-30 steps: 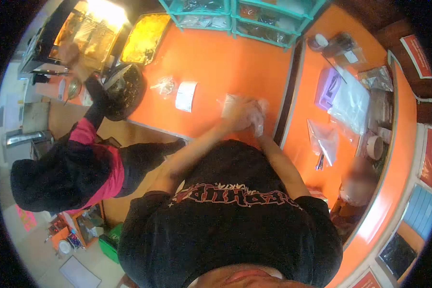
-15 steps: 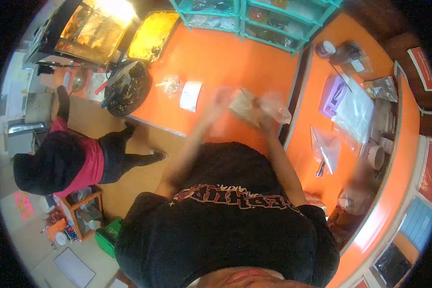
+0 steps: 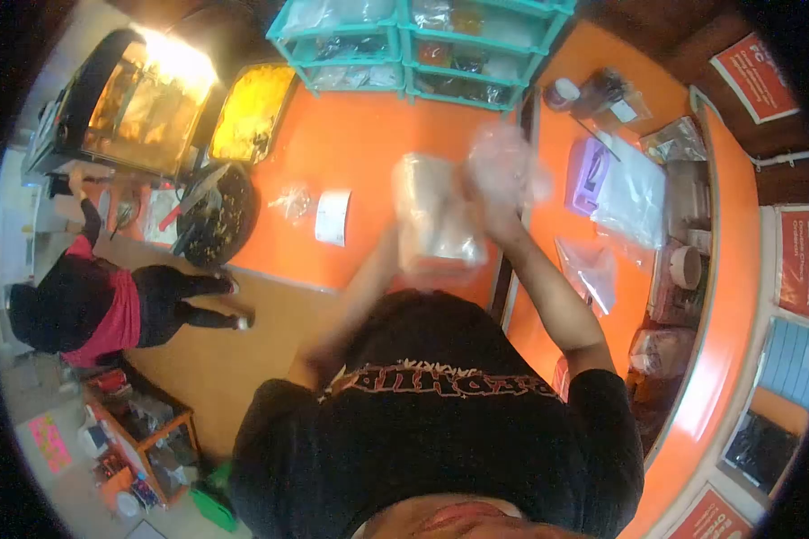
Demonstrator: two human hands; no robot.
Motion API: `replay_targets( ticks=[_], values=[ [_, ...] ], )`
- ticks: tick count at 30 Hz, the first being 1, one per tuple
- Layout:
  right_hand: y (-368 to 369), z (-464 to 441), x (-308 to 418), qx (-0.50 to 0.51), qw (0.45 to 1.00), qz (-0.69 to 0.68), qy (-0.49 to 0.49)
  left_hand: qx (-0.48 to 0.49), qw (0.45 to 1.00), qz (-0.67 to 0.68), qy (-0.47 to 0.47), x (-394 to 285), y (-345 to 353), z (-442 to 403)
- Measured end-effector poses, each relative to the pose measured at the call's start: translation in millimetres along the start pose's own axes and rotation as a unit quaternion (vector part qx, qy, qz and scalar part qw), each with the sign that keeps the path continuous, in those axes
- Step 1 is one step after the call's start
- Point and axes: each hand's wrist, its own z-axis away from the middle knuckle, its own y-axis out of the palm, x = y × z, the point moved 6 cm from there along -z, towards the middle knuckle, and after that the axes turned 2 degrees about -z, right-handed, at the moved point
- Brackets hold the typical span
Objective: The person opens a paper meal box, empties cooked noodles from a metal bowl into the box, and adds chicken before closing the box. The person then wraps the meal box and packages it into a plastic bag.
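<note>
A light brown paper bag [image 3: 436, 216], blurred by motion, is held up over the orange counter in front of my chest. My left hand [image 3: 394, 241] is at its left side, the fingers mostly hidden behind the paper. To the right, my right hand [image 3: 502, 220] is closed on a clear plastic bag [image 3: 503, 166], smeared by motion, that puffs up above it. The two bags are side by side; whether they touch is unclear. A printed white slip [image 3: 333, 218] and a small clear plastic bundle [image 3: 292, 205] lie on the counter to the left.
Teal drawers [image 3: 404, 54] stand at the back. A yellow food tray [image 3: 252, 103], dark wok [image 3: 216, 216] and lit display case [image 3: 144, 112] are left. On the right are a purple dispenser [image 3: 589, 175] and plastic sheets [image 3: 634, 193]. Another person [image 3: 108, 305] stands at far left.
The paper bag has turned and come nearer to me, looking larger now. The plastic bag has risen beside it. My view has shifted right, and the other person has changed stance.
</note>
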Motion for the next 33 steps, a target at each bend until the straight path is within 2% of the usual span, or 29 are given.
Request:
replay_targets(
  ticks=[1, 2, 3, 4, 5, 6, 7, 8, 9, 11, 13, 17, 19, 20, 22, 24, 27, 28, 30, 31, 33],
  values=[
    [-5.3, -5.9, 0.1, -0.026, 0.997, 0.025, 0.075, 0.002, 0.998, 0.068, -0.004, -2.6, 7.9, -2.4],
    [-14.7, -11.0, -6.0, -0.065, 0.992, -0.072, 0.079, 0.023, 0.999, -0.015, 0.035, -2.5, 3.9, -6.5],
    [-22.2, -13.9, -13.3, -0.104, 0.977, -0.169, 0.084, 0.077, 0.958, -0.241, 0.134, -4.0, -1.5, -8.6],
    [-24.3, -17.0, -16.4, -0.140, 0.967, -0.201, 0.075, 0.088, 0.813, -0.507, 0.271, -3.7, -8.1, -5.7],
    [-28.7, -20.3, -20.7, -0.125, 0.986, -0.100, 0.048, 0.084, 0.634, -0.659, 0.396, 3.4, -16.4, 1.8],
    [-34.4, -24.5, -30.6, -0.105, 0.994, 0.002, 0.022, 0.090, 0.533, -0.701, 0.466, 12.3, -24.6, 15.2],
    [-41.2, -30.9, -42.2, -0.085, 0.991, 0.104, -0.008, 0.093, 0.458, -0.715, 0.520, 16.3, -29.3, 31.3],
    [-46.1, -37.7, -70.0, -0.059, 0.965, 0.241, -0.087, 0.084, 0.450, -0.712, 0.533, 12.0, -28.6, 40.9],
    [-48.5, -40.9, -116.3, -0.034, 0.913, 0.373, -0.160, 0.076, 0.462, -0.703, 0.536, 3.5, -25.5, 47.0],
    [-43.8, -37.2, -116.6, -0.005, 0.844, 0.490, -0.219, 0.056, 0.497, -0.690, 0.523, -19.1, -11.5, 39.8],
    [-28.0, -19.1, -103.2, 0.029, 0.848, 0.467, -0.250, 0.015, 0.538, -0.626, 0.564, -41.3, -2.3, 13.5],
    [-2.3, 14.0, -93.7, 0.174, 0.818, 0.381, -0.395, 0.078, 0.479, -0.728, 0.484, -66.6, 86.3, -92.6],
    [11.5, 24.7, -99.8, 0.239, 0.823, 0.316, -0.406, 0.124, 0.459, -0.769, 0.429, -62.6, 152.7, -160.7],
    [21.1, 28.1, -110.7, 0.265, 0.843, 0.274, -0.380, 0.144, 0.451, -0.793, 0.382, -53.7, 180.0, -200.5],
    [44.2, 35.7, -139.9, 0.311, 0.874, 0.185, -0.325, 0.154, 0.469, -0.774, 0.397, -26.8, 216.1, -268.4],
    [63.0, 39.3, -165.1, 0.353, 0.891, 0.093, -0.270, 0.183, 0.401, -0.814, 0.379, 8.6, 216.5, -360.8],
    [74.3, 41.6, -164.5, 0.344, 0.912, -0.084, -0.208, 0.103, 0.288, -0.900, 0.311, 48.6, 207.9, -450.9],
    [71.6, 45.0, -164.9, 0.331, 0.913, -0.148, -0.184, 0.073, 0.334, -0.896, 0.284, 48.7, 216.6, -450.7],
    [75.6, 47.4, -202.8, 0.345, 0.928, -0.105, -0.091, 0.084, 0.342, -0.895, 0.274, 46.3, 232.1, -442.6],
    [78.4, 50.3, -208.9, 0.347, 0.927, -0.123, -0.068, 0.087, 0.345, -0.895, 0.268, 46.2, 229.6, -442.6],
    [85.2, 55.4, -214.3, 0.343, 0.917, -0.196, -0.047, 0.061, 0.323, -0.888, 0.321, 42.9, 222.8, -448.9]
  ],
)
